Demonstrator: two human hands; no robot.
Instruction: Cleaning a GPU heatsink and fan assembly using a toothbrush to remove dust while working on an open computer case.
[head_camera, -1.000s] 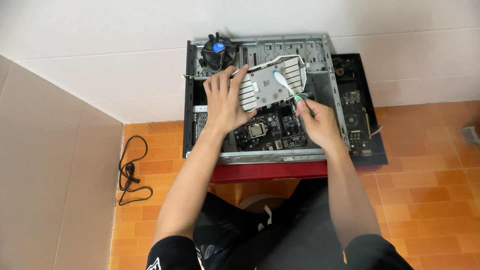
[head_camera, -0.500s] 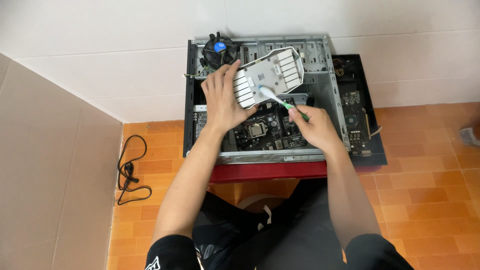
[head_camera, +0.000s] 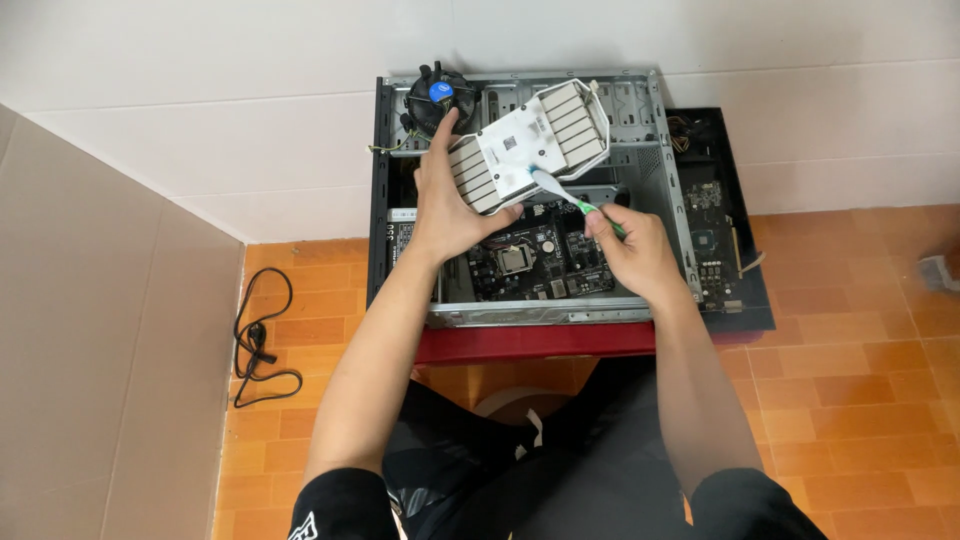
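An open computer case (head_camera: 660, 170) lies on its side on a red stand, with the motherboard (head_camera: 530, 262) showing inside. My left hand (head_camera: 445, 205) holds a silver box-shaped part with slotted vents (head_camera: 530, 145) tilted above the case. My right hand (head_camera: 635, 250) grips a toothbrush with a green and white handle (head_camera: 565, 195); its head touches the lower edge of the silver part.
A round cooler fan with a blue centre (head_camera: 438, 92) sits at the case's top left corner. A black side panel with a circuit card (head_camera: 715, 240) lies to the right. A black cable (head_camera: 262, 335) coils on the orange tiled floor at the left. White wall behind.
My left hand has lifted and turned the silver part up and leftward. My right hand has followed, moving the toothbrush along its lower face.
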